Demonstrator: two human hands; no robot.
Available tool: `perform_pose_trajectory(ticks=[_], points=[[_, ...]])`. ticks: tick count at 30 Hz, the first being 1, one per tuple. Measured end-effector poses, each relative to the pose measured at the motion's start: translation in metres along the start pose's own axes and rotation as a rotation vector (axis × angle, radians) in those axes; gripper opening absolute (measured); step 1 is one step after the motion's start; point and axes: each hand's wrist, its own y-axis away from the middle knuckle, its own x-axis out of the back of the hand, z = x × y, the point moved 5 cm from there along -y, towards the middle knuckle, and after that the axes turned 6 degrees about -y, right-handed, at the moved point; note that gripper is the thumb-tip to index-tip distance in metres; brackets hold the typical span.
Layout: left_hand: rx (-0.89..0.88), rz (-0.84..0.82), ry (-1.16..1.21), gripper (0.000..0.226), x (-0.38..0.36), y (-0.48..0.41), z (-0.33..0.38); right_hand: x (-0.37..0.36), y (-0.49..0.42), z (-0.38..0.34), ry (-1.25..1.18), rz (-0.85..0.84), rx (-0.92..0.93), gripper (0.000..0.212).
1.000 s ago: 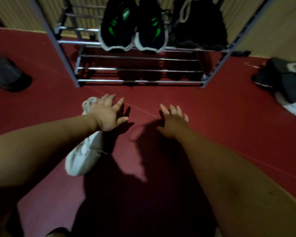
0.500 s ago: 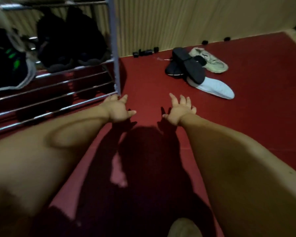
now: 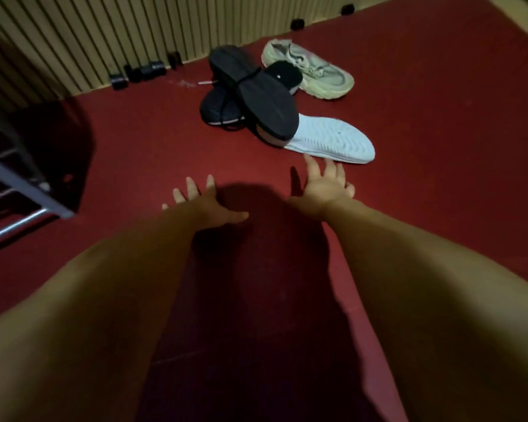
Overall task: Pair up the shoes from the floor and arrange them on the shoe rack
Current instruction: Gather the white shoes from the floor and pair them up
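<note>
Both hands have swung away from the rack (image 3: 22,190) toward the loose pile. The rack filled the top of the view a second ago. It is now only a corner at the far left, well behind the left fingers (image 3: 192,187). The pile, which lay well off half a second ago, now sits just past the right fingers (image 3: 313,166). The pale shoe that lay under the left hand (image 3: 205,205) a second ago is out of view.

The left hand and the right hand (image 3: 323,190) reach over the red floor (image 3: 439,147) with fingers spread and straight, holding nothing. The right fingers are almost at the near edge of a white shoe (image 3: 333,141) that lies sole-up; I cannot tell whether they touch it. Beyond those fingers a black shoe (image 3: 265,108), also sole-up, leans over one end of the white shoe and across a second black shoe (image 3: 217,112). Farther past them, near the wall (image 3: 73,41), sits a pale sneaker (image 3: 311,71). The left fingers point at bare floor, short of the black shoes.

The turn suggests a new fetch has begun, with no shoe yet in hand. The two black shoes look like a pair, one for each hand. The top one probably has to come off before the white shoe is free. The white shoe's mate is not plain from here.
</note>
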Motion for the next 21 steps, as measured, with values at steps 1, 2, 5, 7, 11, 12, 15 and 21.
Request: perform_pose_trajectory(ticks=[1,2,5,7,11,12,15,21], points=[[0.016,0.002,0.017,0.125,-0.003,-0.009,0.008,0.003,-0.013,0.005,0.015,0.017,-0.001,0.097],[0.037,0.005,0.006,0.130,-0.008,-0.015,0.014,0.005,-0.027,0.010,0.031,0.035,0.003,0.099],[0.120,0.003,-0.063,0.140,-0.019,-0.030,0.022,0.015,-0.068,0.022,0.095,0.096,0.004,0.104],[0.133,-0.012,-0.079,0.142,-0.019,-0.028,0.023,0.021,-0.088,0.028,0.136,0.104,-0.012,0.109],[0.141,-0.076,-0.076,0.143,-0.015,-0.026,0.023,0.035,-0.123,0.038,0.281,0.046,0.008,0.114],[0.141,-0.092,-0.079,0.143,-0.014,-0.027,0.024,0.037,-0.130,0.040,0.319,0.031,0.017,0.115],[0.142,-0.121,-0.080,0.143,-0.016,-0.031,0.023,0.040,-0.144,0.046,0.378,0.003,0.025,0.112],[0.155,-0.117,-0.088,0.144,-0.017,-0.032,0.022,0.047,-0.147,0.042,0.334,0.024,0.044,0.105]])
